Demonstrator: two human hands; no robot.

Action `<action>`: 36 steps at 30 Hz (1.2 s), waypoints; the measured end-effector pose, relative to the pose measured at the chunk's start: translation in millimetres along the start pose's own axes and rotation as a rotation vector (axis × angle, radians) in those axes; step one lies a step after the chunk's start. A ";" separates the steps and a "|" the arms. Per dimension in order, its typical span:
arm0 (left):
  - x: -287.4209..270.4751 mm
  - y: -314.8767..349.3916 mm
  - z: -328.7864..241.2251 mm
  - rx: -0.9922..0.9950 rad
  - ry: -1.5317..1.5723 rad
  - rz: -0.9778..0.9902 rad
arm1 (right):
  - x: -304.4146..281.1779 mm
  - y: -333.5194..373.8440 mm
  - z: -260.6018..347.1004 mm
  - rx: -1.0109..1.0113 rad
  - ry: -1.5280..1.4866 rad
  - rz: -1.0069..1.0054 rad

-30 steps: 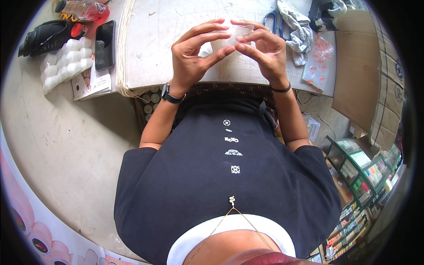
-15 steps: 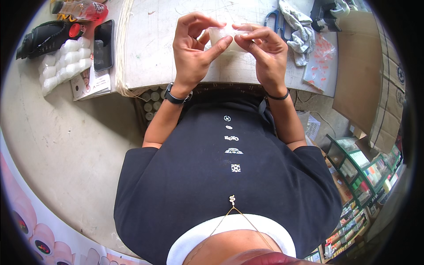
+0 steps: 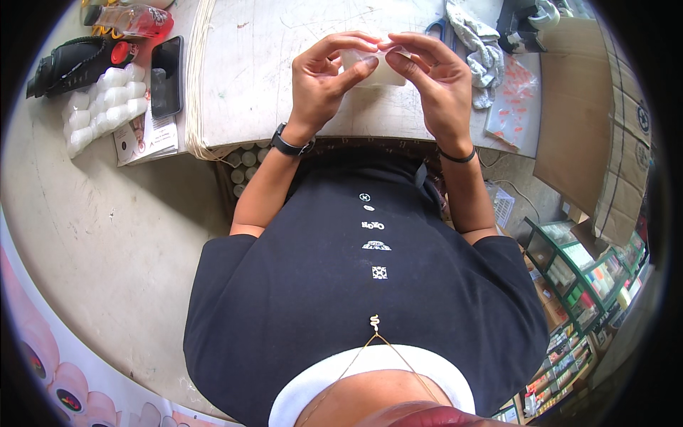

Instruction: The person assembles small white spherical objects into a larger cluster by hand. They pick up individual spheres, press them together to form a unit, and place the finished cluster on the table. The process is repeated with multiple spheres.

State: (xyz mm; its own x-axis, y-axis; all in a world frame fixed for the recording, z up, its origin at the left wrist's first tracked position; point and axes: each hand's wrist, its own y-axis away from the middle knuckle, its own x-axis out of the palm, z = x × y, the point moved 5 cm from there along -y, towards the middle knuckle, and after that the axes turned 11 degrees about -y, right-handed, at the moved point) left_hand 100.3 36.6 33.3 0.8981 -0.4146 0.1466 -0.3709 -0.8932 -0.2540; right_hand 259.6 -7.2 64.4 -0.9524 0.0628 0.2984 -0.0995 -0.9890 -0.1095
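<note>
Remotely, I'm grasping a pale, translucent piece (image 3: 381,73) between the left grip (image 3: 319,84) and right grip (image 3: 442,84), presumably bracing both sides because it's looking thin; it's showing over the tabletop (image 3: 249,89), though I'm not discerning whether it's touching.

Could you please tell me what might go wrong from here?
The whitish translucent piece sits in the fingertips of the left hand and right hand; it looks thin, so uneven pressure might crease it or let it slip.
The phone lies near the bottle with red liquid, so a spill could perhaps reach it.
</note>
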 end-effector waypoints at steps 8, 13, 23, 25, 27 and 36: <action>0.4 -2.0 3.2 0.045 -0.093 0.018 | -5.6 -5.6 3.1 -0.085 0.138 0.215; 2.1 -3.5 1.5 0.069 -0.092 0.031 | -4.5 -10.9 26.5 -0.403 0.566 0.438; -6.8 -5.9 12.8 -0.023 0.114 0.146 | -14.2 -14.4 10.3 -0.545 0.437 0.404; -3.5 -6.2 0.8 0.087 -0.032 0.158 | -15.8 -16.1 7.5 -0.557 0.425 0.394; -1.9 -9.0 -2.0 0.196 -0.169 0.117 | -17.0 -15.5 6.8 -0.559 0.427 0.399; 2.5 -9.3 -7.1 0.564 -0.693 0.092 | -26.6 -12.2 7.9 -0.603 0.515 0.290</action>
State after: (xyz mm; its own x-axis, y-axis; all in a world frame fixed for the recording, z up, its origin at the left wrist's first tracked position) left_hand 104.3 42.7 42.9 0.8794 -0.1195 -0.4608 -0.4413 -0.5675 -0.6951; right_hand 288.5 2.1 65.3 -0.9618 0.0156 -0.2733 0.1716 -0.7435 -0.6463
